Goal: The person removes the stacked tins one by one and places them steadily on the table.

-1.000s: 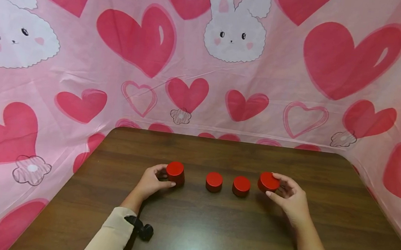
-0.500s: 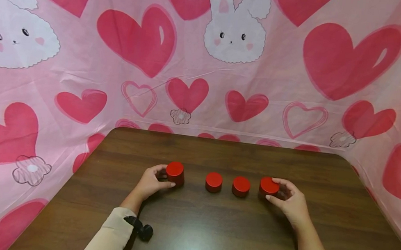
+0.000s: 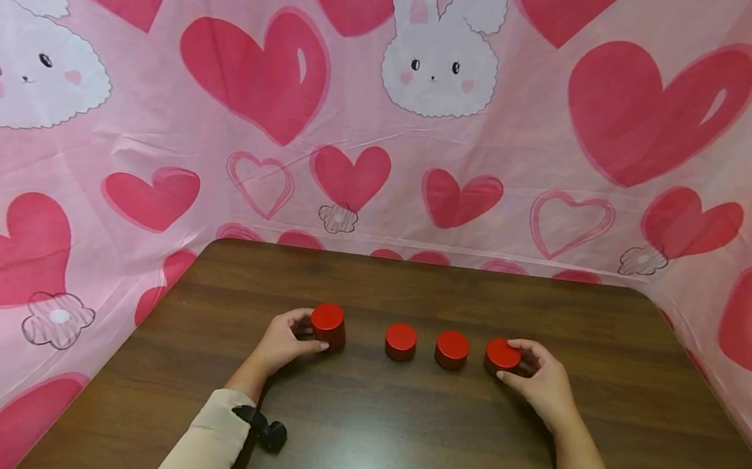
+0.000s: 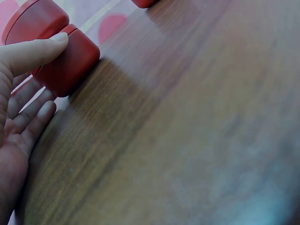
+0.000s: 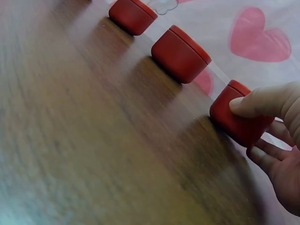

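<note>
My left hand (image 3: 285,344) grips a stack of two round red lidded tins at the left of the row. In the left wrist view the thumb lies across the seam between the lower tin (image 4: 70,63) and the upper tin (image 4: 37,21), which sits a little off-line. At the right end of the row, my right hand (image 3: 546,381) holds a single red tin (image 3: 503,356) between thumb and fingers, its base down at the tabletop. The right wrist view shows the thumb pressed on the side of this tin (image 5: 241,117), below the lid.
Two more red tins, one left (image 3: 401,342) and one right (image 3: 452,350), stand apart between the hands on the brown wooden table (image 3: 369,419). A pink cloth (image 3: 520,127) with hearts and rabbits hangs behind and at both sides. Each wrist carries a black camera mount.
The right hand has lowered its tin from just above the table down to the surface, in line with the others. My left hand and the stack have stayed in place.
</note>
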Demonstrator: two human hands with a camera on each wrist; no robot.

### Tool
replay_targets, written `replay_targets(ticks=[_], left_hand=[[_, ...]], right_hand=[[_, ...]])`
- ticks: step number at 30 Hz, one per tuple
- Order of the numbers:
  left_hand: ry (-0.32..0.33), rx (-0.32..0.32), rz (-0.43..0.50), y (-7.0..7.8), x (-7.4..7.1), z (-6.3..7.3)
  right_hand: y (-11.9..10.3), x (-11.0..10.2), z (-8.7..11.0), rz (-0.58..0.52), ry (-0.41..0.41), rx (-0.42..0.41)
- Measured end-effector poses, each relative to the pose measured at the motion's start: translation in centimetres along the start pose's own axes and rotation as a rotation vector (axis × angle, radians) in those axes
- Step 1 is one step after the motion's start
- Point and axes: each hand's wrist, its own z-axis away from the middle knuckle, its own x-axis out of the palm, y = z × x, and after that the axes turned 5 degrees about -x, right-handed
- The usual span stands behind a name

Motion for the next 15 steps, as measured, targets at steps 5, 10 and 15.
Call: replay_targets(ticks=[5, 10, 15], left_hand=[[0.001, 0.009, 0.0, -0.04, -0.01, -0.05], [0.002, 0.01, -0.003, -0.12, -0.01, -0.06], [0.001, 0.013, -0.008, -0.2, -0.04, -0.09]], right_hand=[[0.1, -0.04, -0.05, 0.04, -0.007, 0.018], [0.01, -0.1, -0.03, 0.043, -0.013, 0.019], [-0.21, -0.25, 0.03, 0.041, -0.016, 0.005]])
